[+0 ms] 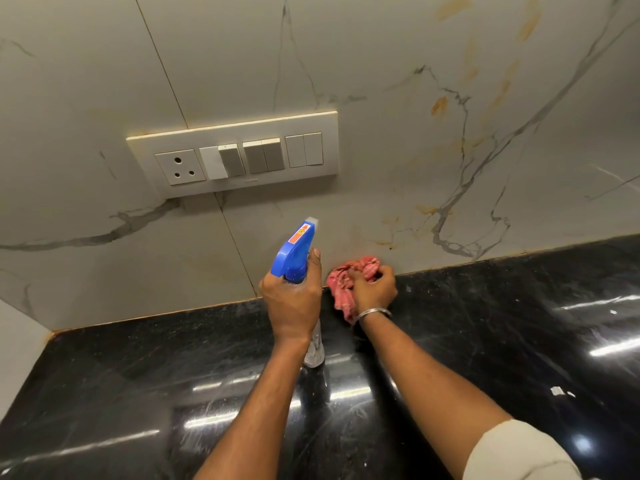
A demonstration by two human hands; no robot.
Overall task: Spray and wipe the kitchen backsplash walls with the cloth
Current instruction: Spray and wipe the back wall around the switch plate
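Observation:
My left hand grips a clear spray bottle with a blue trigger head, its nozzle pointing up at the marble-patterned backsplash wall. The bottle's base shows below my wrist, above the counter. To its right, my right hand clutches a bunched pink cloth at the foot of the wall, where it meets the counter. A metal bangle sits on that wrist. Yellowish stains mark the wall above and to the right of the cloth.
A white switch plate with a socket and several switches is mounted on the wall, above and left of the bottle. A glossy black stone countertop runs along the wall's foot. A side wall closes the corner at far left.

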